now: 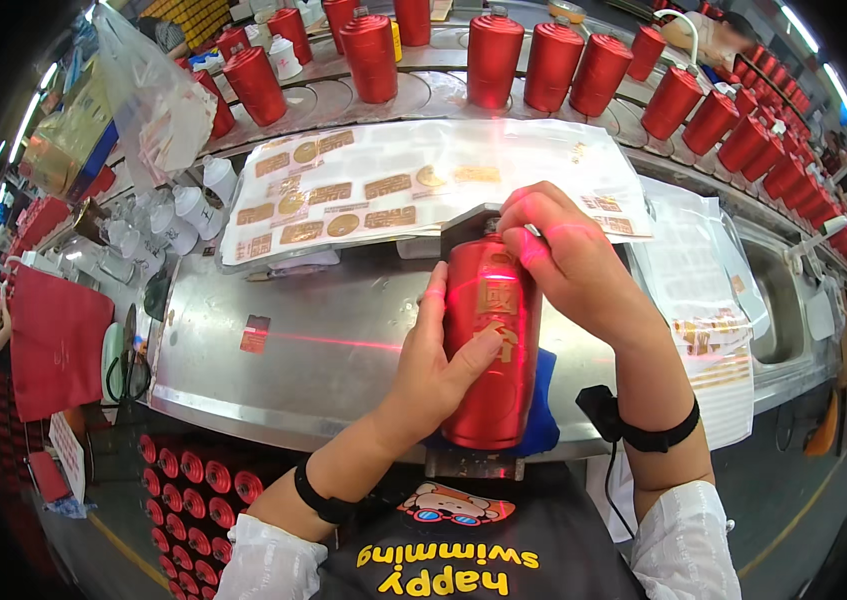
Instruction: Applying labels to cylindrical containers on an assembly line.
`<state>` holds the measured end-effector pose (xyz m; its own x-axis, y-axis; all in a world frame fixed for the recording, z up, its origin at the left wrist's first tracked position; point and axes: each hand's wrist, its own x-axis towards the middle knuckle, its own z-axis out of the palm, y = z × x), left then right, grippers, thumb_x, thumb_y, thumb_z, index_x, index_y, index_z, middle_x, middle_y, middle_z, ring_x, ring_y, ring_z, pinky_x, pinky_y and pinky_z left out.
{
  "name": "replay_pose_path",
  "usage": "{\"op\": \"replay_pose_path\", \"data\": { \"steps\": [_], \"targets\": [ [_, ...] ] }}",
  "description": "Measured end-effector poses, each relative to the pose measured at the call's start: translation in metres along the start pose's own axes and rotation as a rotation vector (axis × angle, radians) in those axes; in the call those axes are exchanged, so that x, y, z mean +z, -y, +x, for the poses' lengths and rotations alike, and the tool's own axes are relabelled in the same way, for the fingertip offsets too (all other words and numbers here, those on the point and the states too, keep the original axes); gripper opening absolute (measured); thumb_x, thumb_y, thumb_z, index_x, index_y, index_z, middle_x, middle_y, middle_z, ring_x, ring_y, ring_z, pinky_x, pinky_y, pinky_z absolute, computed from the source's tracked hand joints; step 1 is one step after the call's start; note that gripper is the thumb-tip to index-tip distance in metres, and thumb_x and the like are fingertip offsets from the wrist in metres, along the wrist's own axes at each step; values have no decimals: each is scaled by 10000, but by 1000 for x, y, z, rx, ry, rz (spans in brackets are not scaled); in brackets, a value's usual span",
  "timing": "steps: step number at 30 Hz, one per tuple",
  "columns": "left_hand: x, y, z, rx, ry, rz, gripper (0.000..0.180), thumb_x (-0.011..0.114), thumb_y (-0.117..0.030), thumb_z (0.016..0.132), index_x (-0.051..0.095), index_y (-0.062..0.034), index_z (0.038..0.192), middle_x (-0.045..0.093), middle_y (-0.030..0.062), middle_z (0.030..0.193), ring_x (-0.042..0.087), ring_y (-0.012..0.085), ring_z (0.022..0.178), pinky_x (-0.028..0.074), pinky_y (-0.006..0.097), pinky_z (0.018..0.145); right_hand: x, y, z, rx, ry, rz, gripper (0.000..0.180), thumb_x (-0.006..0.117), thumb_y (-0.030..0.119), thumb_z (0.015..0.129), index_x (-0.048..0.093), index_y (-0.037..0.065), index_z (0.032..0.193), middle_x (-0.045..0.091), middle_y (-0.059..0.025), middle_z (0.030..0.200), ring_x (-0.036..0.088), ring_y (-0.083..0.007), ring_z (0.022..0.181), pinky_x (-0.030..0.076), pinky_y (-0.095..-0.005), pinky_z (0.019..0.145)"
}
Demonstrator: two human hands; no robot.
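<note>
A red metallic bottle (488, 405) with gold characters down its front lies before me at the middle, its neck end pointing away. My left hand (433, 365) wraps round its left side, the thumb pressed on the lower gold character. At the bottle's upper right shoulder, my right hand (568, 265) has thumb and fingers pinched together; anything between them is too small to make out. A grey angled plate (463, 232) stands at the bottle's neck end. Blue cloth (543, 405) shows beneath the bottle's right side. Red laser lines cross the bottle and my right hand.
Sheets of gold decals (373, 205) lie beyond the bottle on the metal table (273, 390). More red bottles (491, 60) line a conveyor at the back. White and clear bottles (178, 220) stand left, a sink (778, 300) right. A small red piece (255, 334) lies on the table.
</note>
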<state>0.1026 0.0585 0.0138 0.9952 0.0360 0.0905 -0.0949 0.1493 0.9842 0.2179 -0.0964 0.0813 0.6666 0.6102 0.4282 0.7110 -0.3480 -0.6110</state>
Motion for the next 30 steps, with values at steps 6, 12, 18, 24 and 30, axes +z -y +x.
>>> {"op": "replay_pose_path", "data": {
  "steps": [6, 12, 18, 24, 30],
  "targets": [
    [-3, 2, 0, -44, 13, -247, 895, 647, -336, 934, 90, 78, 1499, 442, 200, 1398, 488, 219, 1239, 390, 343, 1040, 10, -1, -47, 283, -47, 258, 455, 536, 255, 996, 485, -68, 1312, 572, -182, 1195, 560, -247, 1074, 436, -342, 935],
    [0, -1, 1, -15, 28, -84, 885, 667, -312, 921, 111, 70, 1493, 443, 201, 1376, 465, 225, 1260, 381, 350, 1056, 33, 0, -88, 349, -44, 507, 916, 715, 371, 878, 211, -115, 1468, 401, -271, 1439, 422, -321, 1341, 340, -378, 1103],
    [0, -2, 1, -8, 28, -57, 880, 679, -295, 911, 123, 64, 1490, 453, 199, 1366, 470, 224, 1255, 389, 353, 1049, 35, 4, -86, 375, -60, 668, 920, 711, 323, 891, 154, -84, 1499, 374, -240, 1468, 424, -280, 1332, 342, -371, 1101],
    [-4, -3, 0, -45, 53, -123, 874, 637, -293, 938, 78, 73, 1502, 431, 202, 1400, 460, 219, 1264, 380, 340, 1054, 32, 8, -85, 498, -49, 830, 864, 675, 300, 923, 155, -66, 1508, 387, -220, 1460, 467, -246, 1282, 361, -356, 1077],
    [-6, 0, 0, -15, 84, -120, 886, 600, -324, 958, 36, 88, 1504, 414, 203, 1420, 444, 217, 1279, 359, 330, 1068, 36, 6, -87, 417, -45, 732, 922, 697, 333, 903, 130, -69, 1509, 393, -220, 1442, 465, -249, 1267, 353, -361, 1076]
  ]
}}
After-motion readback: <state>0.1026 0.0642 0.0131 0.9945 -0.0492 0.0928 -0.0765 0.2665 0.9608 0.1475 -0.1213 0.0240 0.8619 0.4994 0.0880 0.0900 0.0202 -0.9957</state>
